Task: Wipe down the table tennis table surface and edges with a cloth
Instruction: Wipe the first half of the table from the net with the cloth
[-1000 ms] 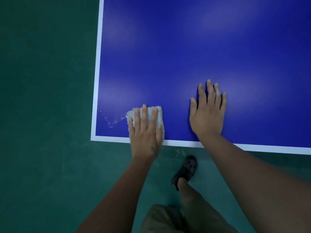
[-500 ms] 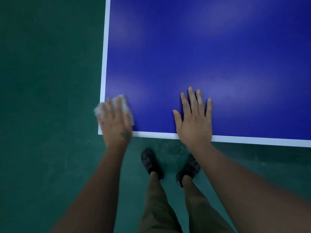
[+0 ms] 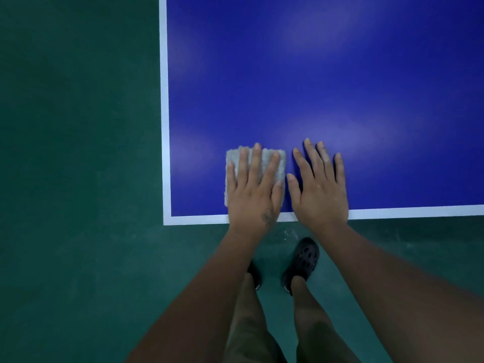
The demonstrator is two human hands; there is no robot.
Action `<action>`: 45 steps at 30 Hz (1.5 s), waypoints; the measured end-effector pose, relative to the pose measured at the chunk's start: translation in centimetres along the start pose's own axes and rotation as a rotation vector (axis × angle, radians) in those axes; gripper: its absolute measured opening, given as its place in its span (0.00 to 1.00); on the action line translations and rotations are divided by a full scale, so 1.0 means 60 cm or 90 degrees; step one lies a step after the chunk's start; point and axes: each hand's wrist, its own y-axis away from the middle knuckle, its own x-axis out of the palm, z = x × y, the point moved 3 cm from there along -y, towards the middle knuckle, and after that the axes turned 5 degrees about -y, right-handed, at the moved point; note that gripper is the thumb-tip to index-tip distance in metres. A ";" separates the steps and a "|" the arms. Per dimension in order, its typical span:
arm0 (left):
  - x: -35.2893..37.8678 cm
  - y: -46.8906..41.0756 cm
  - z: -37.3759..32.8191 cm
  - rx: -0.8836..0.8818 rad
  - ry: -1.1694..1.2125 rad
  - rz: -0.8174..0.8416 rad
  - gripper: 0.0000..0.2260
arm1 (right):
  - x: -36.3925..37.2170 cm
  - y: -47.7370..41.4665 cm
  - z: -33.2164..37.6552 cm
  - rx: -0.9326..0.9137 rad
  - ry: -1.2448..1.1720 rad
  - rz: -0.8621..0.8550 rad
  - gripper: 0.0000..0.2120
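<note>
The blue table tennis table (image 3: 314, 74) fills the upper right, with white lines along its left and near edges. A folded pale grey cloth (image 3: 233, 163) lies near the table's near-left corner. My left hand (image 3: 255, 189) presses flat on the cloth with straight fingers, hiding most of it. Just to the right, my right hand (image 3: 320, 184) rests flat on the bare blue surface, fingers spread, a small gap from the cloth. Both wrists cross the near white edge line (image 3: 406, 212).
Green floor (image 3: 78, 179) surrounds the table on the left and near side. My legs and two black clogs (image 3: 303, 260) stand just below the near edge. A few pale specks lie on the floor by the edge.
My left hand has slid the cloth rightward from the table's left corner, stopping beside my right hand. The right hand stays flat on the table. The view has shifted left.
</note>
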 end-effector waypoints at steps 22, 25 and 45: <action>-0.006 0.082 0.092 -0.252 -0.043 0.020 0.28 | -0.064 0.047 -0.088 0.107 -0.216 -0.179 0.20; -0.007 0.031 0.041 -0.241 -0.032 0.008 0.27 | -0.080 0.077 -0.158 0.196 -0.200 -0.206 0.19; 0.005 0.027 -0.005 -0.224 -0.007 -0.005 0.26 | -0.083 0.094 -0.198 0.091 -0.162 -0.166 0.18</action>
